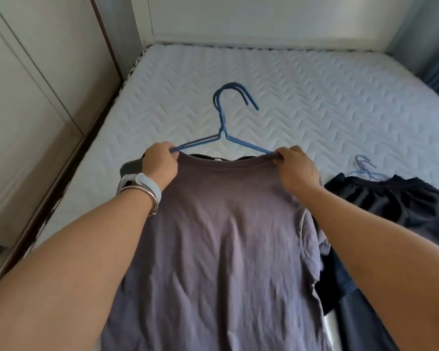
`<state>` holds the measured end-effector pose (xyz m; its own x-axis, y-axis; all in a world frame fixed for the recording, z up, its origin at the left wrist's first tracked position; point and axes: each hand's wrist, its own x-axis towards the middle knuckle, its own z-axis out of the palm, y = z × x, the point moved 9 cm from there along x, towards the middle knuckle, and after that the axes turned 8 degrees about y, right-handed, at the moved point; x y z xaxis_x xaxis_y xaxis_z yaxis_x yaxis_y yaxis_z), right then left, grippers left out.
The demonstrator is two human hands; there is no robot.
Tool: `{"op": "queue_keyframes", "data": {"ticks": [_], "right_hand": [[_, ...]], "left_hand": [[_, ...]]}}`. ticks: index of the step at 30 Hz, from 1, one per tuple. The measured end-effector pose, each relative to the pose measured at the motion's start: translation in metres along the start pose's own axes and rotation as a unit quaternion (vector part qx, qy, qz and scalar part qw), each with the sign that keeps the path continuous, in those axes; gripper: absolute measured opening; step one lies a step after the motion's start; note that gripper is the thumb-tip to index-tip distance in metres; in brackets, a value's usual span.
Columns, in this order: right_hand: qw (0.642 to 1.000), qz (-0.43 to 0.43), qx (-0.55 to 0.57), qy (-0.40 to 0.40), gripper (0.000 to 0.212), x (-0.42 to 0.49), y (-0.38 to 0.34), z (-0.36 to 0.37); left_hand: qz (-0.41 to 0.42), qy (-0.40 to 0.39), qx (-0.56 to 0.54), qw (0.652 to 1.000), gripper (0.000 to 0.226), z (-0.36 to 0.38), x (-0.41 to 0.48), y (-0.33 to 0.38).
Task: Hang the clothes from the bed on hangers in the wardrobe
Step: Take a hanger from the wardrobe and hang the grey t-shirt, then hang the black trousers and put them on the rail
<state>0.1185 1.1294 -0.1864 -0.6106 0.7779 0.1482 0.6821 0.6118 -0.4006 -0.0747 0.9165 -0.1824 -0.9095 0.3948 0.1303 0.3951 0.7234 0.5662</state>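
Observation:
A grey-purple T-shirt (221, 236) lies spread on the bed, its neckline toward the headboard. A blue wire hanger (223, 122) sticks out of the neck opening, hook pointing away from me. My left hand (160, 165) grips the left shoulder of the shirt together with the hanger's arm. At the right shoulder my right hand (295, 168) pinches the collar edge and the hanger's other arm. The hanger's lower bar is hidden inside the shirt.
The white quilted mattress (302, 97) fills the view. A dark navy garment (401, 206) with a pale blue hanger (365, 168) lies at the right. More dark cloth (340, 295) lies beside the shirt. Cream wardrobe doors (31, 110) stand along the left.

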Motion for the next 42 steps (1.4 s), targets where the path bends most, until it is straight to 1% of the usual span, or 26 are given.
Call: {"op": "queue_keyframes", "data": {"ticks": [1,3,5,6,8,10,12,14,17,22,24,26,30,34,36,38,40,42], "right_hand": [[0.999,0.011,0.034,-0.002,0.036,0.005,0.004,0.014],[0.996,0.007,0.083,-0.029,0.051,0.006,0.008,0.046],[0.992,-0.011,0.077,-0.098,0.060,-0.004,0.015,0.084],[0.988,-0.015,0.061,-0.138,0.058,-0.012,0.023,0.104],[0.978,-0.001,0.027,-0.208,0.049,-0.034,0.042,0.138],[0.968,0.030,0.026,-0.246,0.041,-0.058,0.062,0.156],[0.962,0.065,0.036,-0.264,0.036,-0.083,0.078,0.163],[0.959,0.106,0.051,-0.259,0.033,-0.109,0.094,0.161],[0.949,0.148,0.064,-0.271,0.031,-0.159,0.110,0.144],[0.925,0.173,0.045,-0.334,0.029,-0.272,0.119,0.095],[0.910,0.194,0.054,-0.363,0.027,-0.328,0.123,0.075],[0.898,0.224,0.069,-0.374,0.024,-0.385,0.128,0.049],[0.882,0.274,0.104,-0.369,0.023,-0.495,0.138,-0.005],[0.856,0.345,0.137,-0.360,0.018,-0.609,0.156,-0.053],[0.849,0.363,0.125,-0.364,0.021,-0.662,0.170,-0.070],[0.837,0.398,0.133,-0.351,0.025,-0.704,0.183,-0.088],[0.827,0.440,0.148,-0.318,0.022,-0.737,0.200,-0.104],[0.816,0.474,0.160,-0.290,0.019,-0.764,0.219,-0.119]], "left_hand": [[0.012,-0.018,-0.018,1.000,0.041,0.018,0.003,-0.001],[0.020,-0.077,-0.050,0.996,0.058,0.056,-0.001,-0.009],[0.008,-0.132,-0.043,0.990,0.068,0.093,-0.012,-0.030],[-0.002,-0.159,-0.025,0.987,0.069,0.110,-0.019,-0.043],[-0.022,-0.211,0.016,0.977,0.066,0.137,-0.041,-0.070],[-0.047,-0.245,0.031,0.968,0.060,0.154,-0.070,-0.091],[-0.058,-0.261,0.034,0.963,0.051,0.158,-0.101,-0.102],[-0.072,-0.265,0.018,0.961,0.043,0.153,-0.134,-0.107],[-0.119,-0.250,-0.046,0.960,0.033,0.127,-0.186,-0.111],[-0.191,-0.272,-0.117,0.936,0.019,0.066,-0.282,-0.123],[-0.218,-0.294,-0.112,0.924,0.016,0.037,-0.325,-0.132],[-0.229,-0.323,-0.093,0.914,0.016,0.008,-0.371,-0.144],[-0.263,-0.376,-0.072,0.885,0.028,-0.046,-0.472,-0.161],[-0.330,-0.422,-0.070,0.842,0.015,-0.084,-0.580,-0.172],[-0.338,-0.431,-0.066,0.834,0.011,-0.097,-0.622,-0.169],[-0.338,-0.438,-0.061,0.831,0.016,-0.104,-0.653,-0.167],[-0.330,-0.439,-0.044,0.834,0.022,-0.105,-0.671,-0.165],[-0.333,-0.439,-0.033,0.834,0.022,-0.103,-0.686,-0.160]]}}
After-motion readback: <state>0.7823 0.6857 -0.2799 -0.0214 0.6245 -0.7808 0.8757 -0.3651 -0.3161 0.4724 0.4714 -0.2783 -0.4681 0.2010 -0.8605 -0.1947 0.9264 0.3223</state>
